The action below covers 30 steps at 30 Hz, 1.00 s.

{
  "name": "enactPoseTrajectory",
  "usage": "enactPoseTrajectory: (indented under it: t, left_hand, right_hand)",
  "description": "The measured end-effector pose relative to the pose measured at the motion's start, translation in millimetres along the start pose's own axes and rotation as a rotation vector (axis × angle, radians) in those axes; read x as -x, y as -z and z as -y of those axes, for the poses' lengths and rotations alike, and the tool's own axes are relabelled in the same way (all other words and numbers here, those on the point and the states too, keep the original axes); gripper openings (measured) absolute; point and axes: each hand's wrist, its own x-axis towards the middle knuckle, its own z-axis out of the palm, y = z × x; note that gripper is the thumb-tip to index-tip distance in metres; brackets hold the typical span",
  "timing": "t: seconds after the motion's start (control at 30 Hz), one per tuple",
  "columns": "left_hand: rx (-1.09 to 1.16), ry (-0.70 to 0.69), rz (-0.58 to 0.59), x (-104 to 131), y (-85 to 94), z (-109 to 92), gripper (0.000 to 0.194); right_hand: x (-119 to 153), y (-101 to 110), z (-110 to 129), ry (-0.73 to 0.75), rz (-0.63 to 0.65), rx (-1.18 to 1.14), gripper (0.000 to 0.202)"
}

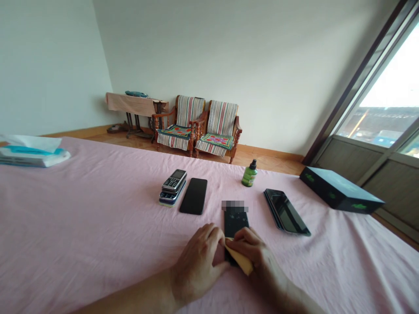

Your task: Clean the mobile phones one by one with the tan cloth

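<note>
A dark phone [236,222] with small light spots on its surface lies on the pink cloth in front of me, its far end blurred out. My right hand [253,253] is closed on a yellow cloth [240,258], pressed onto the near part of that phone. At the phone's left edge is my left hand [202,261], its fingers curled and its thumb reaching toward the near end; it seems to hold the phone's side. Left of it lies another black phone [194,196], flat. Beside that, a keypad phone [175,181] rests on a stack of phones [170,198].
Behind stands a green spray bottle [249,174]. Dark tablets or large phones [288,213] are stacked at the right, near a black box [340,192]. A tissue pack [36,156] lies far left. Two chairs [218,126] stand beyond the pink-covered surface [98,209].
</note>
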Motion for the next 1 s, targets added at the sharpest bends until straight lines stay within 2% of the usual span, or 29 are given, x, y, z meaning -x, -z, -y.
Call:
enactPoseTrajectory:
  t: [0.23, 0.4, 0.53, 0.73, 0.87, 1.0]
  left_hand:
    - [0.013, -0.01, -0.005, 0, -0.9, 2, 0.029]
    - [0.033, -0.032, 0.02, 0, 2.4, 1, 0.037]
    - [0.029, -0.087, 0.053, -1, 4.4, 1, 0.039]
    - [0.002, -0.09, 0.054, -3, 5.2, 0, 0.036]
    - [0.006, -0.112, 0.057, -3, 4.2, 0, 0.035]
    - [-0.001, -0.12, 0.046, -3, 3.5, 2, 0.035]
  right_hand:
    - [24, 1, 9, 0.026, 0.01, -0.039, 0.031]
    - [30, 4, 8, 0.016, -0.065, -0.103, 0.027]
    - [9, 12, -12, -0.098, -0.225, -0.088, 0.029]
    - [-39, 23, -70, -0.161, -0.379, 0.089, 0.025]
    - [-52, 18, -89, -0.156, -0.384, 0.082, 0.024]
    - [-47, 15, -83, -0.119, -0.318, 0.065, 0.026]
